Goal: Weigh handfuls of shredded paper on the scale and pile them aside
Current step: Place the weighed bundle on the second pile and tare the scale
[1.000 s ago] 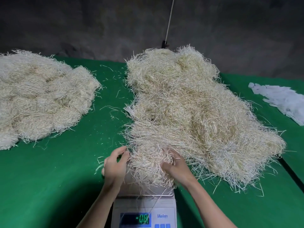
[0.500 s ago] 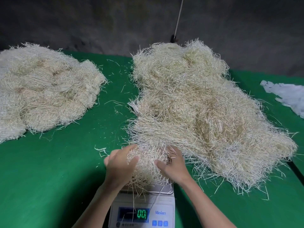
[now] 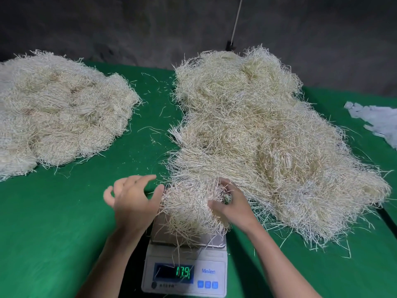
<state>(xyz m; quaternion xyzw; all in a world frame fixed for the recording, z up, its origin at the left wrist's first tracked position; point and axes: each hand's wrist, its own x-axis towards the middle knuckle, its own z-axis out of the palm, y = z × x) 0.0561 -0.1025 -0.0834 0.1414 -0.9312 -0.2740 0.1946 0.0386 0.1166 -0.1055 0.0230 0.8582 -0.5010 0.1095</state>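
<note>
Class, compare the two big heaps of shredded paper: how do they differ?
The left heap looks paler and lies in rounded clumps; the right heap is yellower and tangled. The left heap sits apart from the scale; the right heap reaches it. Both are thin paper shreds.

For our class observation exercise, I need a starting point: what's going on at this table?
A person is weighing shredded paper. A handful sits on the scale, whose display shows lit green digits. The right hand grips the handful with curled fingers; the left hand hovers open beside it. A large heap lies behind the scale, another pile at left on the green table.
</note>
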